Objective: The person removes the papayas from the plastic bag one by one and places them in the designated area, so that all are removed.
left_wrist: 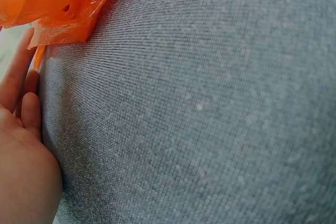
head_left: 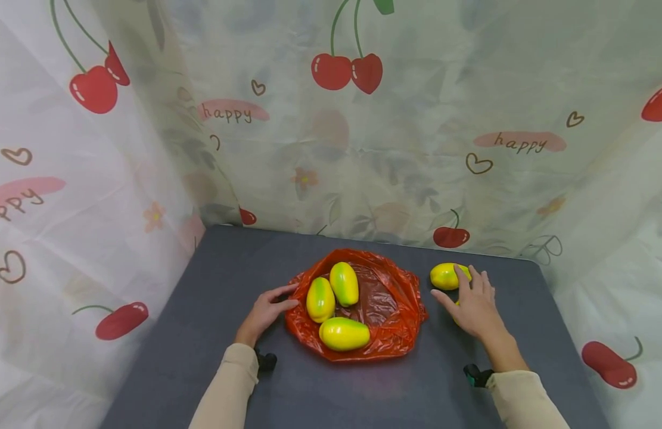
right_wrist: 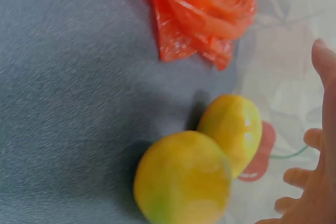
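A red plastic bag (head_left: 384, 298) lies spread with its mouth up, holding three yellow-green mangoes, one upper (head_left: 344, 284), one left (head_left: 320, 300) and one lower (head_left: 344, 333). My left hand (head_left: 262, 313) is at the bag's left edge, its fingers extended against the plastic; the left wrist view shows the fingertips by the orange-looking film (left_wrist: 68, 3). To the right of the bag, my right hand (head_left: 478, 310) is spread over two more mangoes. The far mango (head_left: 445, 276) shows beyond the fingers, while the near mango (right_wrist: 184, 182) is mostly hidden under the hand in the head view.
A dark grey table (head_left: 363, 393) carries everything. Pale curtains (head_left: 395, 155) printed with cherries and "happy" hang behind it and along both sides. Dark wrist devices (head_left: 265, 361) sit at both sleeve cuffs.
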Available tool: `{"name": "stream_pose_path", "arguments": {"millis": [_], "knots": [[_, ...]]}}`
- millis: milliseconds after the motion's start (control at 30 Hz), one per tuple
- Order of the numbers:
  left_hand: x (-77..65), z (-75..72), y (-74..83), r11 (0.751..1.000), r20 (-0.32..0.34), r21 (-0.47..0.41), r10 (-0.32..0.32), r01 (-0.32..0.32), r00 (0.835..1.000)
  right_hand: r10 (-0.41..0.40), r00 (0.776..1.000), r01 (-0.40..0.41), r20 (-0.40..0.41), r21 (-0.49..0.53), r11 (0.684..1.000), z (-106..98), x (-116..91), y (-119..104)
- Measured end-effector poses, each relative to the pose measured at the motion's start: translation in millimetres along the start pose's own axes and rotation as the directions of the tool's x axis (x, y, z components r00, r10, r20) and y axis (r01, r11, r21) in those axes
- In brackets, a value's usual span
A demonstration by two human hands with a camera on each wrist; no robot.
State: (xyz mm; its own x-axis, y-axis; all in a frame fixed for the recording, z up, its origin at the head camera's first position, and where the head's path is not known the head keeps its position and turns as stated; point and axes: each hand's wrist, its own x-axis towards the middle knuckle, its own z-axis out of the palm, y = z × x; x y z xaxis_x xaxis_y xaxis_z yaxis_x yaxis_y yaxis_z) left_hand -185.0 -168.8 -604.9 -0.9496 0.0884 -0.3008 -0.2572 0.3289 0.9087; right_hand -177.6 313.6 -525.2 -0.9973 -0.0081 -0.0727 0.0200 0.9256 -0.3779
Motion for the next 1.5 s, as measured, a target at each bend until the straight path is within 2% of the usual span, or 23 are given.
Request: {"name": "stream_pose_path", "arguments": {"millis": [367, 767, 1133, 1500], "knots": [[0.8, 0.7, -1.7, 1.000, -0.009, -0.009, -0.009, 0.008, 1.000, -0.053, 0.997, 0.057, 0.049, -0.076, 0.995, -1, -1, -20], [-0.5, -0.4, -0.6, 1.000, -0.006, 0.003, -0.018, 0.018, 1.000, -0.161, 0.986, 0.163, 0.032, -0.113, 0.980, 8, -7, -41], [-0.2, 0.5, -0.1, 1.000, -0.002, -0.010, -0.005, 0.005, 1.000, -0.260, 0.964, 0.264, 0.052, -0.123, 0.957, 14, -13, -67], [0.3, 0.2, 0.5, 1.000, 0.005, -0.012, 0.001, -0.001, 1.000, -0.364, 0.928, 0.370, 0.079, -0.096, 0.924, 15, -19, -95]]}}
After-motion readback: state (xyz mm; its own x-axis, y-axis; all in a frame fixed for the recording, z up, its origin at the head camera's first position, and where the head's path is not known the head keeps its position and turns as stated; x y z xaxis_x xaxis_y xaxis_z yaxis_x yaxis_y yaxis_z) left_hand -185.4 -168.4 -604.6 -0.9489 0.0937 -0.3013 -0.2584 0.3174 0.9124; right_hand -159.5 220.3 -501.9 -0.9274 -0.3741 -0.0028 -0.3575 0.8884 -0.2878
